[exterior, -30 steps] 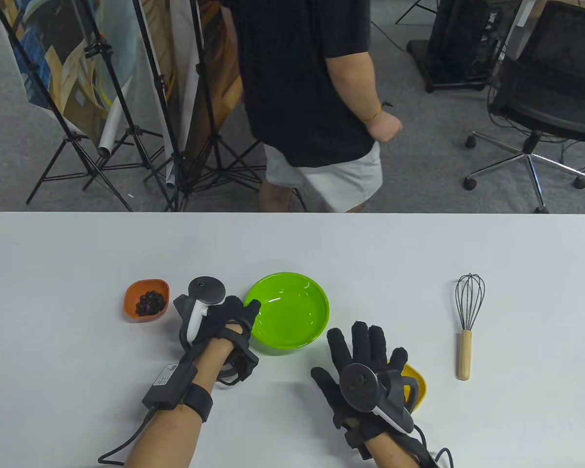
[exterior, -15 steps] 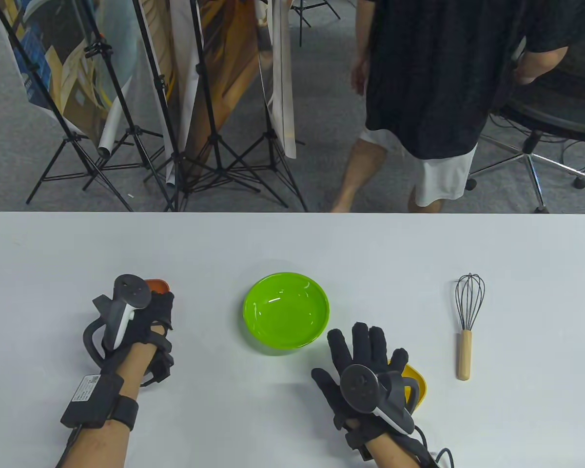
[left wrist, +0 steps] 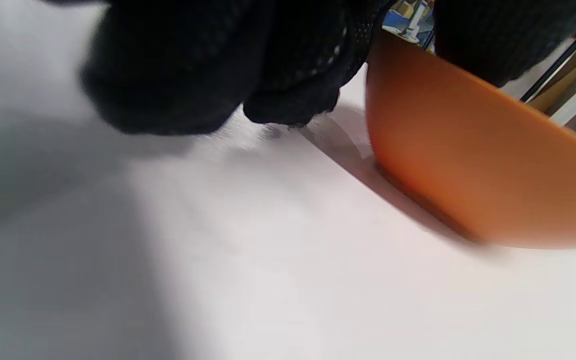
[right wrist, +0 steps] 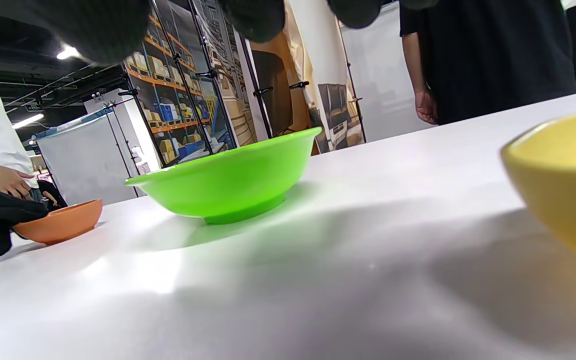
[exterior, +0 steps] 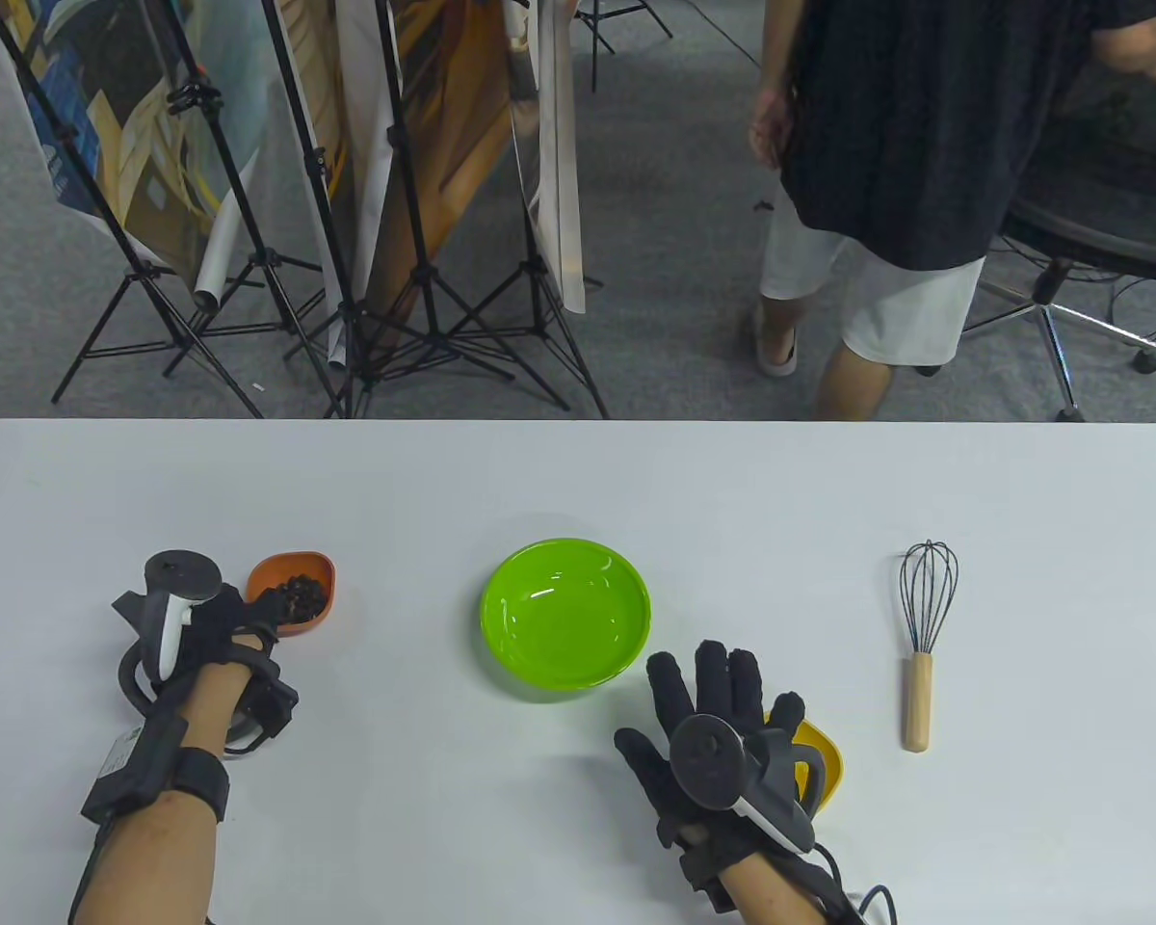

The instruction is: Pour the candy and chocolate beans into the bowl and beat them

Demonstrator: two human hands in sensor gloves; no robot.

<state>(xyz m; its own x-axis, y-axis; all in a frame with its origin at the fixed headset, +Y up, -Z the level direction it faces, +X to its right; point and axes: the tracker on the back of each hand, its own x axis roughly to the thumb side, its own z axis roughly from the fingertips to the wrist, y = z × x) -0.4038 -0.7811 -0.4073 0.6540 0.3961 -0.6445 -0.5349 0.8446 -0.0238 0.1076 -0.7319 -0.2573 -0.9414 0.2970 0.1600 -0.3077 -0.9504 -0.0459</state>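
While the green bowl (exterior: 565, 613) sits empty at the middle of the table (exterior: 578, 482), the action is out on the left: the left hand (exterior: 214, 626) is at the orange dish (exterior: 294, 590) of chocolate beans (exterior: 301, 593), its fingers (exterior: 268, 605) reaching onto the near-left rim. The left wrist view shows the dish wall right beside dark gloved fingers, with one fingertip over the rim, but whether the grip has truly closed I cannot tell. The dish looks flat on the table, not yet lifted.

Over on the right, the right hand (exterior: 722, 718) rests flat with its fingers spread and straight, holding nothing, partly covering the yellow dish (exterior: 824, 761) just beside it. What is in that dish is hidden. The whisk (exterior: 923, 641) lies well to the right, untouched, wooden handle toward the near edge.

So this reads as the very first step: picking up the beans for the pour. Next it calls for a firm pinch on that rim, a level carry to the right to the green bowl, then a tilt over its centre. The beans are loose and will roll, so a slow tip seems wise.
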